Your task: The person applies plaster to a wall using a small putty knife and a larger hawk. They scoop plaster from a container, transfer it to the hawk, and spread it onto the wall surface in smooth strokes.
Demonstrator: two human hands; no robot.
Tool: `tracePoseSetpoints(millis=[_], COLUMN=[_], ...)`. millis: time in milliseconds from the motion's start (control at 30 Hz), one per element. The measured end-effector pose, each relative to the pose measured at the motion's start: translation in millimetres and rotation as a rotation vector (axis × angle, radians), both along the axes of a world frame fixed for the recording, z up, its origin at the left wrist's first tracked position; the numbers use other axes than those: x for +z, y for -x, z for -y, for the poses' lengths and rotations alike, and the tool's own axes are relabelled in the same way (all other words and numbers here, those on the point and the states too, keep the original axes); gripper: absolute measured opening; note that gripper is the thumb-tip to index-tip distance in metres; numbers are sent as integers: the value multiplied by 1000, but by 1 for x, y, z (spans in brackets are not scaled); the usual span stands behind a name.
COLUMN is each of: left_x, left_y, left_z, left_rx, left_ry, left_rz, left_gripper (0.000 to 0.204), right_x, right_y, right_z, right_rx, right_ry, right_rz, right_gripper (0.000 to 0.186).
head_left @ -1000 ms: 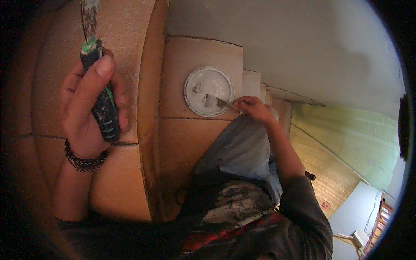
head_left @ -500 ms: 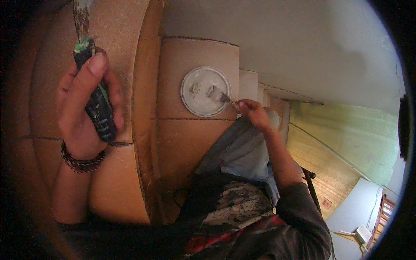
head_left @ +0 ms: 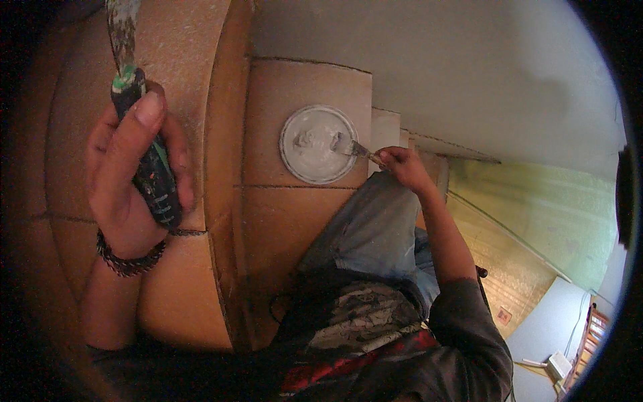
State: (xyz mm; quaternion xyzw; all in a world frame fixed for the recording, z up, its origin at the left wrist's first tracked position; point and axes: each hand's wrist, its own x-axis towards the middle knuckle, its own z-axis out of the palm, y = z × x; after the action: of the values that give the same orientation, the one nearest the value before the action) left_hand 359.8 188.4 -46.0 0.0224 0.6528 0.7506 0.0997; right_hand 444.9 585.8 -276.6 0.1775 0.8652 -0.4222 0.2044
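Observation:
My left hand (head_left: 134,154) is wrapped round the black-and-green handle of a putty knife (head_left: 122,40), its paste-smeared blade pointing up toward the top edge. My right hand (head_left: 398,164) grips a smaller spatula (head_left: 365,151) by its handle. That spatula's blade lies in a round white container (head_left: 301,164), shallow like a lid, which holds whitish paste (head_left: 305,141) and rests on a tiled step. The tip of the small blade is partly coated with the paste.
Tiled stair treads (head_left: 295,87) descend to the right beside a grey wall (head_left: 469,80). Below are a green wall (head_left: 536,201), a yellowish patterned surface (head_left: 495,248) and a pale surface with a white device (head_left: 557,366). My jeans-clad leg (head_left: 362,221) is under my right arm.
The small spatula's blade has moved up in the container, and my right hand has shifted slightly right. My left hand and its knife have drifted a little left in the picture.

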Motion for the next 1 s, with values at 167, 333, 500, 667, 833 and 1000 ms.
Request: tracePoseSetpoints(millis=[167,333,500,667,833,1000], left_x=[1,1,-1,7,22,26], left_y=[1,1,4,-2,-13,-18], left_z=[-1,0,0,3,-2,0], left_rx=[0,13,-12,-3,51,37], left_ry=[-3,-15,-34,-39,-19,-26], left_rz=[-24,0,-17,13,33,43], left_gripper=[25,24,23,24,26,26], right_x=[-9,8,-5,31,54,50], right_y=[26,53,105,149,174,177], right_z=[18,-10,-26,6,11,32], right_rx=[154,182,478,702,784,860], right_ry=[-132,-130,-328,-224,-409,-400], right_rz=[-116,-54,-131,-130,-147,-231], right_gripper=[28,27,27,26,20,20])
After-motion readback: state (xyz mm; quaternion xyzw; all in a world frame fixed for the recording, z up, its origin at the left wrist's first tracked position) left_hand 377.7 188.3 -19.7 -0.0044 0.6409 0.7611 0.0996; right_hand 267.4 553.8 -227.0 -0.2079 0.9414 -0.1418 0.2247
